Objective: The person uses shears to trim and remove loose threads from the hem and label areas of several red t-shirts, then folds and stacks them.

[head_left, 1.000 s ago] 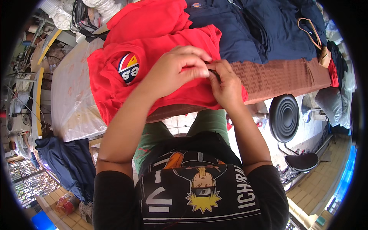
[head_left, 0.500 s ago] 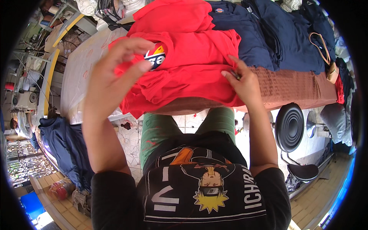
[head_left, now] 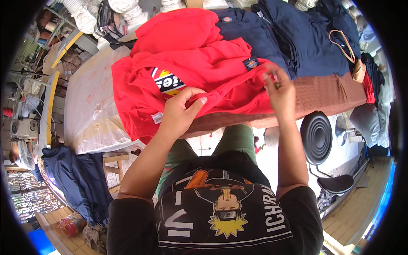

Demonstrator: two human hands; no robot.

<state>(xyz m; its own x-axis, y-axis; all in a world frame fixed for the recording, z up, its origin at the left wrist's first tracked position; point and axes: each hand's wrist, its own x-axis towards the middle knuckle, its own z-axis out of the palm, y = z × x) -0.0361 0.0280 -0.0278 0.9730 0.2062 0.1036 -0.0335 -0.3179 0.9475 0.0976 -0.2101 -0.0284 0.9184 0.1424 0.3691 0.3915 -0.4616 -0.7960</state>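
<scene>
A red shirt (head_left: 131,91) lies spread in front of me, with a printed multicoloured panel (head_left: 165,80) partly covered by folds. My left hand (head_left: 180,112) pinches the shirt's near edge between thumb and fingers. At the other end of this stretched edge, my right hand (head_left: 280,91) grips the red cloth, its fingers slightly blurred. A small greenish object sits in the right palm, too hidden to name. A dark woven label (head_left: 251,63) shows on the shirt near the right hand. A white tag (head_left: 157,117) hangs beside my left wrist.
Another red garment (head_left: 178,27) lies behind the shirt. Folded navy garments (head_left: 308,44) cover the far right of the brown-covered table (head_left: 323,95). Plastic sheeting (head_left: 91,106) drapes the left side. A round black stool (head_left: 315,138) stands at right; navy clothing (head_left: 76,182) hangs at left.
My left hand has come down from above the shirt and taken its edge. The shirt's near edge is pulled up and across, exposing the woven label and white tag.
</scene>
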